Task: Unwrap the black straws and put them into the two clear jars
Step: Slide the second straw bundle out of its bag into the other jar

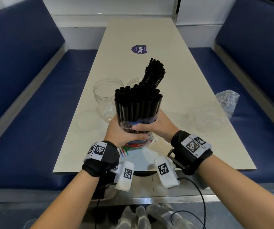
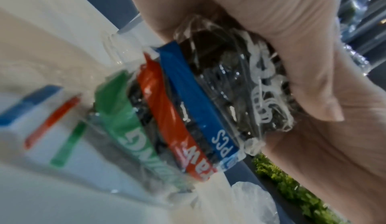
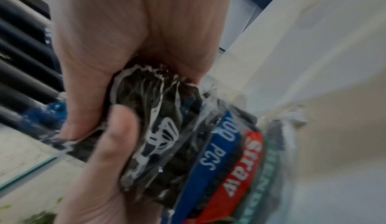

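I hold a thick bundle of black straws upright over the near end of the table. Its clear wrapper, printed with blue, red and green bands, is bunched round the lower part, so the top halves stand bare. My left hand grips the wrapped base from the left, and my right hand grips it from the right, thumb across the front. Both wrist views show the wrapper squeezed in a palm. Behind the bundle stand an empty clear jar and a second clear jar holding leaning black straws.
A crumpled empty wrapper lies at the table's right edge, with clear lids beside it and another clear lid at the left. Blue benches flank the table. Plastic gloves lie below my arms.
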The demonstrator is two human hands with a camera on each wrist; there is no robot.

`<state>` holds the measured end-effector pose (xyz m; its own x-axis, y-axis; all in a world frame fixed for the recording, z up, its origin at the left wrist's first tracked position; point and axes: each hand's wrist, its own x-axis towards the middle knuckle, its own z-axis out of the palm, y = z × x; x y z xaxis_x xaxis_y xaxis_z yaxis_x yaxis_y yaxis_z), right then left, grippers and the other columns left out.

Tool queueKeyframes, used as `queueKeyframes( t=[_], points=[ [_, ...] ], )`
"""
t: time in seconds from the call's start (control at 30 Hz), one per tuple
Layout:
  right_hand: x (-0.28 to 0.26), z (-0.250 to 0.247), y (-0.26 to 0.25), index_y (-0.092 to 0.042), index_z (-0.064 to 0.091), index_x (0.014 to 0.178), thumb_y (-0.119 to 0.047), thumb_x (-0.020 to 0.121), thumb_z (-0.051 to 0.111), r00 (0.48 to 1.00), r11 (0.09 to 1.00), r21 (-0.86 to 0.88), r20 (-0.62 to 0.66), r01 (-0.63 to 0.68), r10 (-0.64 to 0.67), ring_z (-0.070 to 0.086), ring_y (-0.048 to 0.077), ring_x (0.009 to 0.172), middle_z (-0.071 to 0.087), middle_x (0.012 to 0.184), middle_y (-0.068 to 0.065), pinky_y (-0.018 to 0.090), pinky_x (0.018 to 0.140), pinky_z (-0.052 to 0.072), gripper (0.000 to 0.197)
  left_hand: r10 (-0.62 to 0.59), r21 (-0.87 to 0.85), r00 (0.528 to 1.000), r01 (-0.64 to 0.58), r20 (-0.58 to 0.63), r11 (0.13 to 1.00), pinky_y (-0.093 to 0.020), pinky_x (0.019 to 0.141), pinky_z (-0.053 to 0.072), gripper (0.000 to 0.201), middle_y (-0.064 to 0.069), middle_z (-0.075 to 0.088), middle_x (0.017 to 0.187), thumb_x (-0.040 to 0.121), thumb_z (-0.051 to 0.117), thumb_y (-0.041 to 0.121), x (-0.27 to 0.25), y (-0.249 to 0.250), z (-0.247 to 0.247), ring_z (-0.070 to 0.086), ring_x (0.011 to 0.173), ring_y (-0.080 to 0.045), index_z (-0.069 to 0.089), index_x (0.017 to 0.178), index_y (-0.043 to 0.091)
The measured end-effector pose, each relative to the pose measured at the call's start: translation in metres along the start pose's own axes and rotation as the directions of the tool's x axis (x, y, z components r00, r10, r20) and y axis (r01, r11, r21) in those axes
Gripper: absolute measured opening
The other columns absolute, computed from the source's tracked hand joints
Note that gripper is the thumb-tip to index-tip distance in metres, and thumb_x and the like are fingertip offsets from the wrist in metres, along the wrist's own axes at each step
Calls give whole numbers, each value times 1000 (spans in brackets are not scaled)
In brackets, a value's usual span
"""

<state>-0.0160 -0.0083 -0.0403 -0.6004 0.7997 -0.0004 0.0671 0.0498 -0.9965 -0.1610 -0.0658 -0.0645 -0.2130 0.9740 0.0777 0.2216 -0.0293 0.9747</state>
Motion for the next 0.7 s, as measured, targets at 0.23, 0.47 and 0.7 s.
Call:
queueKeyframes(
  t=[0.23, 0.47, 0.7],
  points=[
    [4, 35, -23, -13, 34, 133, -18, 68, 80, 997, 999, 4, 69, 36, -36, 54, 17, 121, 54, 130, 9, 40, 104, 46, 79, 107, 0, 989, -107, -105, 994, -8, 64, 50, 56, 27, 72, 75, 38, 88, 5, -19, 22, -34, 66, 76, 11, 62, 85, 22],
    [19, 77, -51, -15, 43, 122, -42, 59, 79, 986, 983, -104, 92, 149, -140, 60, 17, 112, 60, 119, 7, 44, 96, 51, 78, 105, -32, 983, -111, -153, 993, -9, 61, 50, 48, 24, 72, 69, 36, 83, 9, -29, 35, -78, 67, 70, 7, 65, 80, 17],
    [34, 84, -77, -16, 28, 141, -46, 70, 74, 984, 805, -569, 139, 169, -109, 32, 20, 131, 34, 141, 6, 39, 113, 30, 90, 37, -19, 945, -45, -325, 999, -14, 60, 54, 55, 18, 74, 70, 37, 92, 16, -33, 35, -132, 69, 70, 0, 68, 86, 12]
  ],
)
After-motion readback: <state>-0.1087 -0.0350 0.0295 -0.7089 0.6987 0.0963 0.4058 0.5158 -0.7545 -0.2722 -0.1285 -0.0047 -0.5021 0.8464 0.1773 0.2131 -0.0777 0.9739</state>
